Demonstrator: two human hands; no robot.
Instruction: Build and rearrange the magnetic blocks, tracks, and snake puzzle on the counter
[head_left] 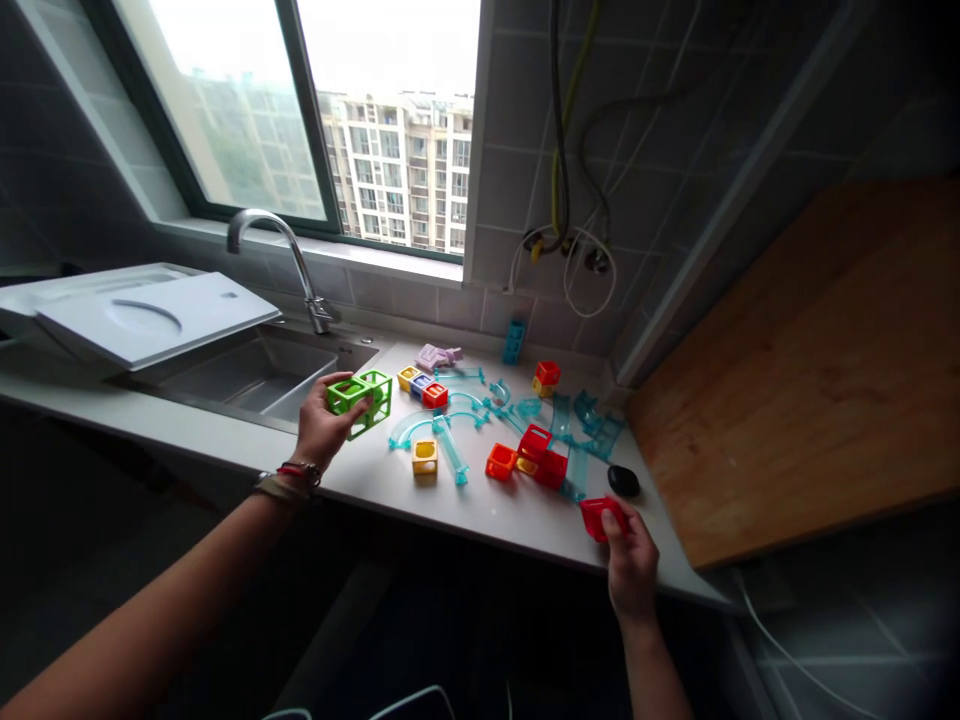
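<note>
My left hand [321,425] is closed on a green open-frame cube [361,398], held just above the white counter [480,510] beside the sink. My right hand [630,565] grips a red translucent cube [600,517] at the counter's front edge, near a small black oval object [623,481]. Between my hands lie clear teal curved track pieces [450,430], a yellow cube [424,456], an orange cube [500,461] and red cubes [544,455].
A steel sink [247,375] with a curved tap [300,265] lies at the left, with a white board [150,315] over it. A wooden board [810,370] stands at the right. More small cubes [421,384] and a lilac piece [436,355] sit near the tiled wall.
</note>
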